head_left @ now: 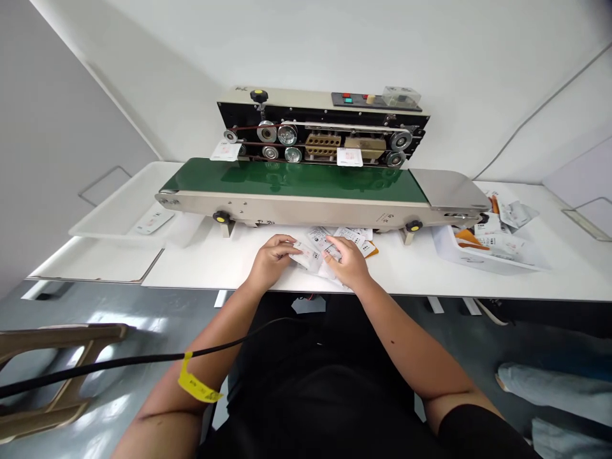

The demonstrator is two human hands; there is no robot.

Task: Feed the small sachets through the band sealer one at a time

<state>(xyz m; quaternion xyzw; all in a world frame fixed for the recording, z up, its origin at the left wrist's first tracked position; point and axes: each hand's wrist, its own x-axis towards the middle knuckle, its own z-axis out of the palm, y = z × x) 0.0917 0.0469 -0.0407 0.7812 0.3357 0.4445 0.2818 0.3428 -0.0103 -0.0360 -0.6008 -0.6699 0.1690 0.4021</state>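
Observation:
My left hand [271, 260] pinches the edge of a small white printed packet [308, 255] between thumb and fingers, just above the table's front edge. My right hand [352, 262] is curled at the other side, its thumb and fingers closed on a packet too. Several more printed packets [351, 236] lie loosely piled beneath and behind my fingers, with an orange one [369, 248] at the right of the pile. Behind them stands a band sealer [325, 131] with a green conveyor belt [296, 180]. One packet [350, 157] sits at its heating blocks, another [226, 151] at its left end.
To the left, a white tray [119, 191] holds a flat packet [155, 218]. A translucent bin [478, 256] at the right is full of white and orange packets. A black cable [143, 360] with a yellow tag crosses my left arm. Another person's legs [554, 389] show at lower right.

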